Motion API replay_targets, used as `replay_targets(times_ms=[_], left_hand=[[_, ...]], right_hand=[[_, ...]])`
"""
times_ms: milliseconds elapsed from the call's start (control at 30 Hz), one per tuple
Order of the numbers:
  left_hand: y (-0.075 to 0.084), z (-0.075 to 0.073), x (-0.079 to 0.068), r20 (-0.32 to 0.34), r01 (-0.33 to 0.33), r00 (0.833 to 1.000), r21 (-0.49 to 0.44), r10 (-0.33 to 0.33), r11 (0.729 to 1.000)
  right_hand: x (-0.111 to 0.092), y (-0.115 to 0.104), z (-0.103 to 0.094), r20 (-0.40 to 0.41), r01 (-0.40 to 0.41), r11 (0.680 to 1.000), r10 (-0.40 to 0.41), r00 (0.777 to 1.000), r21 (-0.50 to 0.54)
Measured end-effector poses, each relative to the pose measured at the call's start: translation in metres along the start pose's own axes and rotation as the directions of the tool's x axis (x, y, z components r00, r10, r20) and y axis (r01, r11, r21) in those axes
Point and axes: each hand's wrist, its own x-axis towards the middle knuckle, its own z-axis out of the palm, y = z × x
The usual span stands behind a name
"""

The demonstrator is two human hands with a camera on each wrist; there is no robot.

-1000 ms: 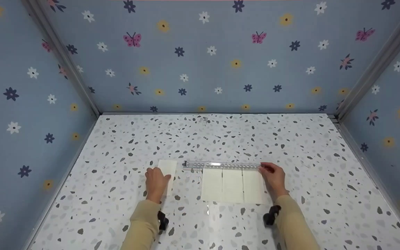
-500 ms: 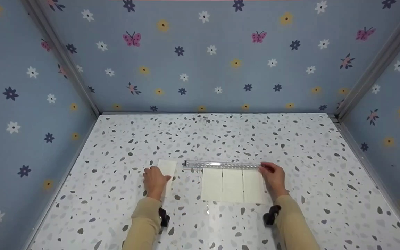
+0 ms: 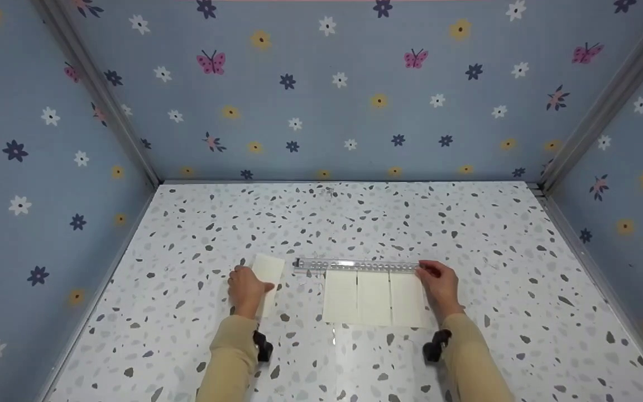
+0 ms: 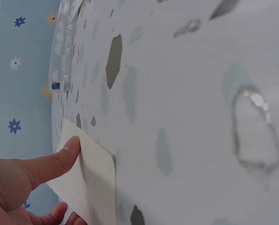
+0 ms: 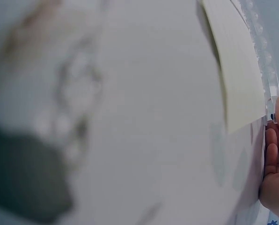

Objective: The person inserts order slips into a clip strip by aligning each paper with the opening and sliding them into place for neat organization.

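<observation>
My left hand (image 3: 246,288) holds a cream rectangular sheet (image 3: 269,270) at the left, with its thumb lying on top. In the left wrist view the other fingers are at the sheet's far side, partly hidden. To the right lie three cream panels (image 3: 374,298) side by side, narrow gaps between them. A clear plastic strip (image 3: 355,266) with a row of round bumps runs along their top edge and sticks out past them on the left. My right hand (image 3: 441,285) pinches the right end of this strip, beside the rightmost panel.
The white speckled tabletop (image 3: 321,223) is bounded by blue flowered walls (image 3: 321,72) at the back and sides. Black wrist mounts (image 3: 436,346) sit under both sleeves.
My left hand has shifted slightly left, and the sheet's lower end has swung left with it. My right hand, the clear strip and the three panels have stayed in place.
</observation>
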Motion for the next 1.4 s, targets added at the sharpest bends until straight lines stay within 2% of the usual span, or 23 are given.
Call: replay_targets(times_ms=[200,467,700,867,1100,1400], left_hand=[[0.0,0.001,-0.002,-0.015,0.0,1.0,-0.026,-0.001,1.0],[0.003,-0.003,-0.006,0.033,-0.019,0.999,-0.148,0.024,0.989],[0.003,-0.006,-0.009,-0.025,-0.083,0.996,-0.147,0.08,0.986],[0.002,-0.006,-0.013,-0.02,-0.091,0.996,-0.183,0.089,0.979],[0.002,-0.008,-0.02,-0.056,-0.143,0.99,-0.243,0.133,0.959],[-0.001,-0.009,-0.024,-0.05,-0.122,0.992,-0.332,0.112,0.935]], right_hand=[[-0.001,-0.001,-0.001,0.002,0.007,1.0,-0.007,1.0,-0.009],[-0.001,-0.002,-0.001,0.011,0.003,1.0,-0.003,1.0,-0.007],[-0.001,-0.002,-0.002,0.015,-0.013,1.0,0.013,1.0,0.01],[-0.002,-0.002,-0.002,0.022,-0.017,1.0,0.017,1.0,0.01],[-0.001,0.0,-0.001,-0.002,0.053,0.998,-0.053,0.999,-0.026],[0.0,-0.001,-0.002,0.009,0.01,1.0,-0.009,1.0,-0.027]])
